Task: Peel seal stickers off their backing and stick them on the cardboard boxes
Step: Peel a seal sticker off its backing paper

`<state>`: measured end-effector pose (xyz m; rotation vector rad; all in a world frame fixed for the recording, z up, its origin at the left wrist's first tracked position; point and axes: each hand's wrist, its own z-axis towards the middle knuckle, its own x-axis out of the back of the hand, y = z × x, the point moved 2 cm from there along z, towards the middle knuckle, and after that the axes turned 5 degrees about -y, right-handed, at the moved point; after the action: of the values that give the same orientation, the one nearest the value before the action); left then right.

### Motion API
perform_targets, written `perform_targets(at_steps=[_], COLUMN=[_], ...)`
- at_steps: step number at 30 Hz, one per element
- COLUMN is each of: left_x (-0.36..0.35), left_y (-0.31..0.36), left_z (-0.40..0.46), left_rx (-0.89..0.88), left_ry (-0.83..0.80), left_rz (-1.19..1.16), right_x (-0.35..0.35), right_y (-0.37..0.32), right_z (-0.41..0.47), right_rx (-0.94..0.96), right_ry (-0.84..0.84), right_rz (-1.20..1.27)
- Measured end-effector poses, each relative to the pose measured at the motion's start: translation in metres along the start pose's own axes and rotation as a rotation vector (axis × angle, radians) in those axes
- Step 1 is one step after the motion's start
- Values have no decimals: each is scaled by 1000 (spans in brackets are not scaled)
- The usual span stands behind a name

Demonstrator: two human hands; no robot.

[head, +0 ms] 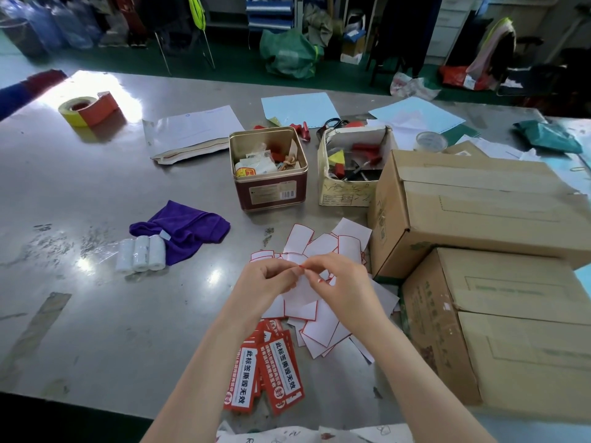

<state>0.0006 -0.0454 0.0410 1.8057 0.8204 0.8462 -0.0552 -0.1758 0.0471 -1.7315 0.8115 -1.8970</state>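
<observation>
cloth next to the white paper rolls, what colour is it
Purple cloth, head view.

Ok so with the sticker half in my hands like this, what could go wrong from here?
1. Both hands, left and right, pinch one sticker at its corner; a hard pull might tear or curl it.
2. The peeled backings lie heaped right under the hands, so a freed sticky side could catch on them.
3. The unpeeled red stickers lie near the table edge and a forearm could sweep them off.
</observation>
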Motion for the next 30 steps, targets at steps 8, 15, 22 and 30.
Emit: perform_targets(at_steps=[8, 15, 22, 30], left_x=[0, 0, -2, -1], left_y=[0, -1, -2, 2], left_z=[-1, -2, -1, -4], left_rx=[32, 37, 20, -46], left_ry=[14, 1, 37, 37], left_rz=[-32, -45, -10, -15], right_x=[0, -2, -2, -5], right_y=[1, 3, -2, 2], right_z=[0, 1, 1, 0], right_rx=[2, -3, -16, -21], right_ry=[-8, -35, -45, -27], right_rz=[-20, -74, -46, -36])
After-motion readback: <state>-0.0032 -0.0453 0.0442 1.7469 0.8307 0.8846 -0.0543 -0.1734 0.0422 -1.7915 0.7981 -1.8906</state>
